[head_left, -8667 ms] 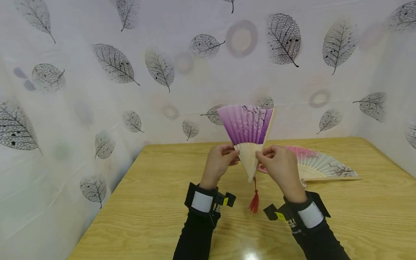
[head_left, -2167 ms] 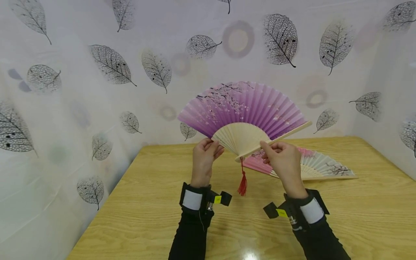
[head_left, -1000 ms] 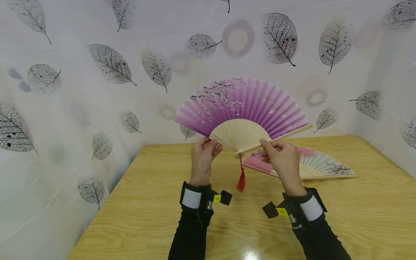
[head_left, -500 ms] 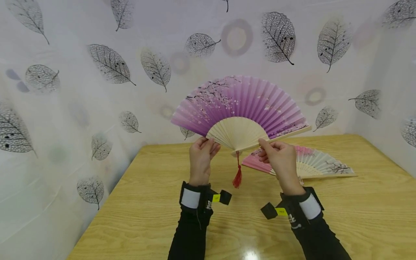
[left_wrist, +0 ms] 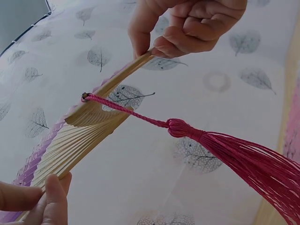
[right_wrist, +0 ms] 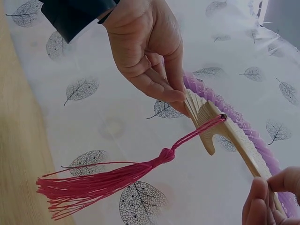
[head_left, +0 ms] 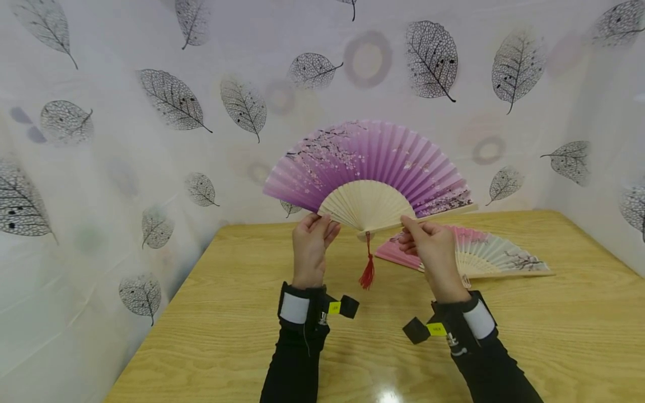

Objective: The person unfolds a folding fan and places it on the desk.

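Observation:
A purple folding fan (head_left: 373, 162) with printed blossoms is spread wide and held up above the table. My left hand (head_left: 309, 252) pinches the left edge of its pale ribs between thumb and fingers. On the other side, my right hand (head_left: 434, 257) pinches the right guard stick. A red tassel (head_left: 368, 271) hangs from the pivot. In the left wrist view the fan ribs (left_wrist: 77, 143) appear nearly edge-on, and the tassel (right_wrist: 108, 183) dangles in front in the right wrist view.
A second folding fan (head_left: 504, 254), pink and white, lies spread on the wooden table (head_left: 227, 324) behind my right hand, which hides part of it. A pale curtain (head_left: 312, 112) with leaf prints hangs behind the table and along its sides.
The purple fan has gone from partly spread to wide, with both hands moving apart and the left going leftward. Lately it has shifted slightly left, its right guard stick dipping lower.

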Motion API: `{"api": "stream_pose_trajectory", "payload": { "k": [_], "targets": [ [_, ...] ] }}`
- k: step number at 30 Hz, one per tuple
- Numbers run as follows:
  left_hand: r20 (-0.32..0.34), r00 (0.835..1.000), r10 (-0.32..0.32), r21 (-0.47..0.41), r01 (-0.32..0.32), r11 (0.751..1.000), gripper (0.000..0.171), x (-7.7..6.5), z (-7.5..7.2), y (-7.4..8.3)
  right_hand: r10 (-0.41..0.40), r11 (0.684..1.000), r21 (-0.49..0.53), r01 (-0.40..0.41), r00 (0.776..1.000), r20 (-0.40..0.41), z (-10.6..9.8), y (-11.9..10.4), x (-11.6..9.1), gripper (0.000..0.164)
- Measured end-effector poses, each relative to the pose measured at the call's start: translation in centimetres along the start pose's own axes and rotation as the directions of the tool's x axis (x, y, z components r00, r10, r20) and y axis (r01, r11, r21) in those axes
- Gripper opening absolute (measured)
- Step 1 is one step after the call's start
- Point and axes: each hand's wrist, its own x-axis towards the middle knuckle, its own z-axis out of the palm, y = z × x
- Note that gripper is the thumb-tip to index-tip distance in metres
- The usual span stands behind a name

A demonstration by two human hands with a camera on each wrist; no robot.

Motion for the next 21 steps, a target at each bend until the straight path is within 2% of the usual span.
{"api": "stream_pose_trajectory", "payload": {
  "k": [7,16,21],
  "targets": [
    [-0.009,1.0,-0.01,-0.029,0.01,1.0,0.019,0.1,-0.1,0.2,0.014,1.0,0.026,-0.014,1.0,-0.008,0.2,0.1,0.0,0.026],
    [-0.029,0.999,-0.028,-0.064,0.027,0.998,0.015,0.3,-0.2,0.2,-0.013,0.996,0.09,0.016,0.999,-0.036,0.7,0.6,0.1,0.022],
    [-0.039,0.999,-0.031,-0.076,0.028,0.997,0.014,0.4,-0.3,0.4,-0.015,0.997,0.075,0.019,0.998,-0.056,1.0,0.8,0.1,0.026]
  ]
}}
